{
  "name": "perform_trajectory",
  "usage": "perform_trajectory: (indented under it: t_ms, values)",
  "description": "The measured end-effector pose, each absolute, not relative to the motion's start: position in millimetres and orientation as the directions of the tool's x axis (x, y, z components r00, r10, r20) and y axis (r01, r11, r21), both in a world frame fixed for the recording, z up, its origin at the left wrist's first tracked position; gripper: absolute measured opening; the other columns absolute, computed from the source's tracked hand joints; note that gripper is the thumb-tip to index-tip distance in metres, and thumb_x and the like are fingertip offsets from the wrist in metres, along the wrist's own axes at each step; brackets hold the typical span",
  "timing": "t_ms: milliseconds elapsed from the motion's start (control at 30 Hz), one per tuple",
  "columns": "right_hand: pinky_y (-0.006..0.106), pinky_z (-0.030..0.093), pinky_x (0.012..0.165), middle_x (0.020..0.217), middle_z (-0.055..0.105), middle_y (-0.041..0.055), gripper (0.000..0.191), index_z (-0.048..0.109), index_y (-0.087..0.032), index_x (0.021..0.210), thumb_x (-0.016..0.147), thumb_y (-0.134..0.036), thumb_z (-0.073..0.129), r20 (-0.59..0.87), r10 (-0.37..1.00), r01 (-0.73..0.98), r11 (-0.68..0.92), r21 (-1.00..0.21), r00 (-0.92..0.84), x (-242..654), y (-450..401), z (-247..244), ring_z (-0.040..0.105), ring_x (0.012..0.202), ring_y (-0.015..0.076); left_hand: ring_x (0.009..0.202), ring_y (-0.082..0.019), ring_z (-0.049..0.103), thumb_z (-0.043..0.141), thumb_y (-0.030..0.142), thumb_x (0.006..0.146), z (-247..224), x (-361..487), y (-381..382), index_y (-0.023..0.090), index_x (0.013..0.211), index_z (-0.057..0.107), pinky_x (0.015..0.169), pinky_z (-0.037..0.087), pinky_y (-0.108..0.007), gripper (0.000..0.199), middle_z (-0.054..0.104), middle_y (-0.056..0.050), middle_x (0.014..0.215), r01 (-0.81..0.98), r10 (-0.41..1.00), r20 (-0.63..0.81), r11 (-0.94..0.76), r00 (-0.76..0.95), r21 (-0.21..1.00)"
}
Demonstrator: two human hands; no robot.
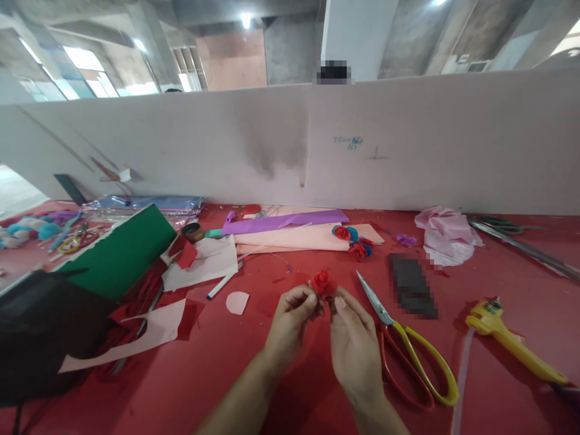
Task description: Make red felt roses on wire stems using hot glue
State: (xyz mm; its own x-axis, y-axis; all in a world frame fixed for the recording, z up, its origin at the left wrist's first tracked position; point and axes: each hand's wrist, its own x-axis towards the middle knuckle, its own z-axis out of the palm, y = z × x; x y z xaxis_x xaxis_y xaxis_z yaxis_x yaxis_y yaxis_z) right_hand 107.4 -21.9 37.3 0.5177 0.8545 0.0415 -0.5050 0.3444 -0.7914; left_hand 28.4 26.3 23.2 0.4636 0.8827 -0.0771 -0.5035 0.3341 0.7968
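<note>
A small red paper flower (pixel 322 282) is held up between both hands above the red table (pixel 254 362). My left hand (pixel 296 314) pinches its left side with thumb and fingers. At its lower right, my right hand (pixel 351 320) has its fingers closed on the flower's base. Just right of my right hand lie scissors (pixel 385 320) with one yellow and one red handle, blades apart. Farther back, two finished-looking flowers, red with blue (pixel 342 233) and red with purple-blue (pixel 359 251), rest on and beside peach paper (pixel 294 240).
At right are a yellow glue gun (pixel 507 338), a dark pixelated object (pixel 412 285) and crumpled pink material (pixel 448 235). A green box (pixel 122 254), a black bag (pixel 49 332) and paper scraps (pixel 202 263) occupy the left. A white partition (pixel 203 145) stands behind.
</note>
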Motion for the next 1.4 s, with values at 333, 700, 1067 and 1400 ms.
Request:
perform_trajectory:
  t_ms: [333,700,1067,1400]
  values:
    - [0.04,0.048,0.09,0.11,0.068,0.0071,0.027,0.065,-0.024,0.11,0.084,-0.029,0.062,0.131,0.851,-0.17,0.249,-0.954,0.509,106.0,-24.7,32.7,0.062,0.102,0.0234,0.063,-0.009,0.046,0.073,0.023,0.071,23.1,30.9,25.3,0.021,0.086,0.062,0.057,0.034,-0.021,0.019,0.054,0.002,0.071,-0.53,0.925,-0.064,0.27,0.374,0.804]
    - [0.034,0.048,0.082,0.102,0.068,0.0052,0.021,0.064,-0.022,0.104,0.088,-0.033,0.056,0.184,0.822,0.136,0.131,-0.982,0.538,109.2,-26.1,39.7,0.062,0.092,0.0212,0.064,-0.009,0.047,0.072,0.025,0.074,16.3,33.1,26.3,0.022,0.095,0.071,0.059,0.037,-0.021,0.022,0.061,0.0,0.075,-0.486,0.935,-0.02,0.202,0.353,0.85]
    - [0.034,0.049,0.081,0.093,0.067,0.0044,0.015,0.062,-0.02,0.097,0.086,-0.031,0.057,0.191,0.8,0.11,0.156,-0.982,0.569,108.7,-21.9,45.0,0.062,0.088,0.0197,0.065,-0.01,0.05,0.074,0.026,0.071,16.8,33.1,25.9,0.02,0.09,0.072,0.06,0.039,-0.022,0.02,0.066,-0.002,0.078,-0.456,0.946,-0.05,0.201,0.32,0.867]
    - [0.035,0.05,0.084,0.114,0.06,0.0087,0.044,0.047,-0.022,0.125,0.082,-0.022,0.058,0.298,0.728,0.296,0.136,-0.946,0.618,116.8,-38.5,46.3,0.061,0.092,0.0179,0.066,-0.009,0.057,0.083,0.025,0.057,17.1,34.3,32.4,0.022,0.088,0.071,0.062,0.045,-0.019,0.034,0.067,0.002,0.078,-0.544,0.956,-0.144,0.265,0.255,0.796]
